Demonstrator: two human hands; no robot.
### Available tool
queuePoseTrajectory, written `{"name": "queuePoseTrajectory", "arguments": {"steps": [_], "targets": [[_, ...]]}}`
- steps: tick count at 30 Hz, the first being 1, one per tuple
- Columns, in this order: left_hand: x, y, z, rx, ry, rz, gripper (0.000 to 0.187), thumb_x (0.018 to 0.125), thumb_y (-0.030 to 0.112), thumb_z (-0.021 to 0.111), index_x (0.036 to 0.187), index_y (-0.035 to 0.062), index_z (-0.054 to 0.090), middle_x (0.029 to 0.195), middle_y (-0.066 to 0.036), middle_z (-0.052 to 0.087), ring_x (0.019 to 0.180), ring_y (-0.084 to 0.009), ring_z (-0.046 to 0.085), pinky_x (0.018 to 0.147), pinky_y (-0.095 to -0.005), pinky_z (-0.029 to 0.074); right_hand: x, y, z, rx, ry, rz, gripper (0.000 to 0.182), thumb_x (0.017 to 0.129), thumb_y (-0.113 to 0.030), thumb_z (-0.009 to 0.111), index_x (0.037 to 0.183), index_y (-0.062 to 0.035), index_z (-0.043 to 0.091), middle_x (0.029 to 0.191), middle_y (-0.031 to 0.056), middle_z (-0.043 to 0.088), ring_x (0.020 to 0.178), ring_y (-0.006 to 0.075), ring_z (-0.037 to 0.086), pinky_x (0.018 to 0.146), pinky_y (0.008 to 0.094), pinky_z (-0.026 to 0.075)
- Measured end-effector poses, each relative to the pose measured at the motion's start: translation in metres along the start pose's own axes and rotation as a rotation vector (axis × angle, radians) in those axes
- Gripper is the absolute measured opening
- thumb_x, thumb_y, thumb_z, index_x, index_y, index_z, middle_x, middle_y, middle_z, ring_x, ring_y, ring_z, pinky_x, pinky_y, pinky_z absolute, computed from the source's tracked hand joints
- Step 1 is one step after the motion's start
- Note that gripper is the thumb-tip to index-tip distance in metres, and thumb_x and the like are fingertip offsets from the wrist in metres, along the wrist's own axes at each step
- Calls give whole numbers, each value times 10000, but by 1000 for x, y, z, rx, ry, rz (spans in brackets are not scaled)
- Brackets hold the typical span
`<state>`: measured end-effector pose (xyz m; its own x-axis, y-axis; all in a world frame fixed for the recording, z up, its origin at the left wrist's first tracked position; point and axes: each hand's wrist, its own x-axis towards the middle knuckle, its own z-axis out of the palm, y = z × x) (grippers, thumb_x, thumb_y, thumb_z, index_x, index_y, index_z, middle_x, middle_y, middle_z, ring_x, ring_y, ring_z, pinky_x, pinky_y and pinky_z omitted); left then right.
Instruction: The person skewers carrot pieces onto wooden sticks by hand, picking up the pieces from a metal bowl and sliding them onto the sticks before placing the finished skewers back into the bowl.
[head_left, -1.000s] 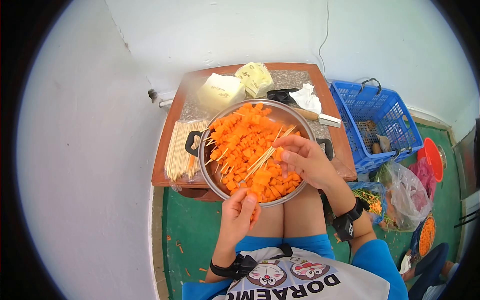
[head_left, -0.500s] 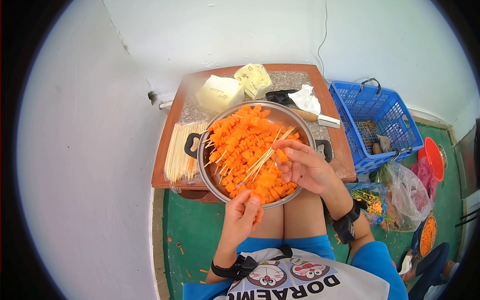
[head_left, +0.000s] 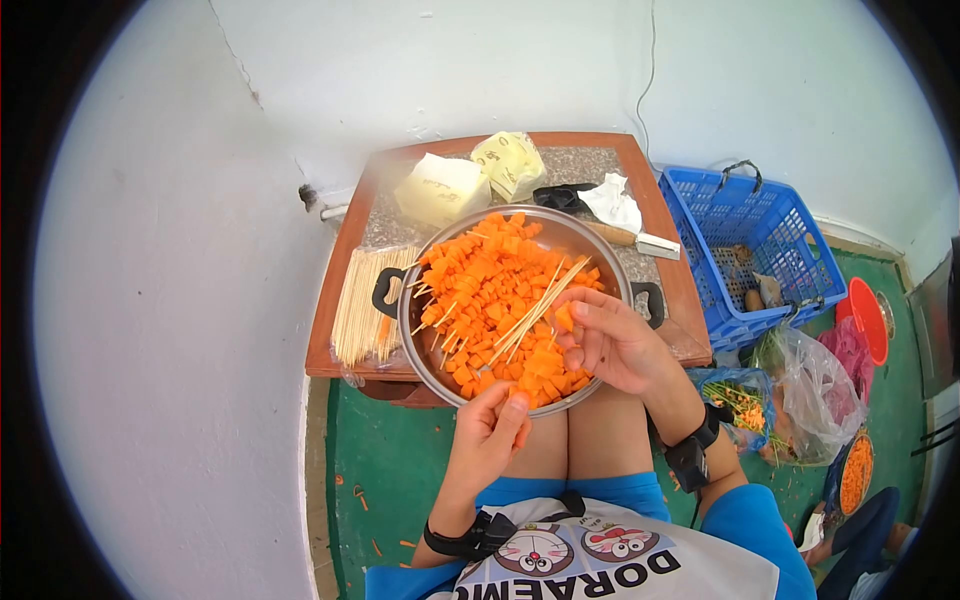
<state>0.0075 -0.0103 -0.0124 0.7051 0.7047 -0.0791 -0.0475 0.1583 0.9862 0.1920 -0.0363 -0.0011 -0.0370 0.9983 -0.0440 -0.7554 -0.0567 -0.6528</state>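
A wide steel pan (head_left: 408, 335) with black handles holds a heap of cut carrot pieces (head_left: 490, 290), many threaded on skewers. My left hand (head_left: 490, 430) is closed at the pan's near rim on a carrot skewer (head_left: 540, 372), whose threaded pieces point up over the pan. Its stick is mostly hidden by the fingers and carrot. My right hand (head_left: 615, 340) is over the pan's right side, pinching a single carrot piece (head_left: 565, 318) between thumb and fingers. Just left of it, several bare bamboo skewers (head_left: 530, 318) lie across the carrots.
Bundled skewers (head_left: 365, 310) lie left of the pan on the table (head_left: 318, 355). Behind it are yellowish paper packs (head_left: 443, 190), a white crumpled paper (head_left: 611, 202) and a knife (head_left: 655, 245). A blue crate (head_left: 730, 325), plastic bags (head_left: 815, 390) and a red basin (head_left: 866, 318) stand right.
Both hands keep their holds. The right hand, with its carrot piece, has shifted very slightly, its fingers a little more curled. The view has dipped by a small amount.
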Motion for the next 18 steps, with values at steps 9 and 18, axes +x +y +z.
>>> {"name": "queuePoseTrajectory", "arguments": {"steps": [9,18], "targets": [[-2,3,0,2,7,-1,241,858,236,413,730,37,460,480,25,398,404,-11,316,370,-157,237,-4,2,8,-154,86,-99,159,786,-70,491,935,-28,455,739,46,502,684,131,527,521,243,486],[-2,1,-2,19,4,21,250,859,242,411,722,39,459,474,27,393,406,-11,316,375,-156,236,-8,1,13,-271,149,-98,305,753,-55,555,1046,10,500,850,66,556,756,119,552,652,248,496]]}}
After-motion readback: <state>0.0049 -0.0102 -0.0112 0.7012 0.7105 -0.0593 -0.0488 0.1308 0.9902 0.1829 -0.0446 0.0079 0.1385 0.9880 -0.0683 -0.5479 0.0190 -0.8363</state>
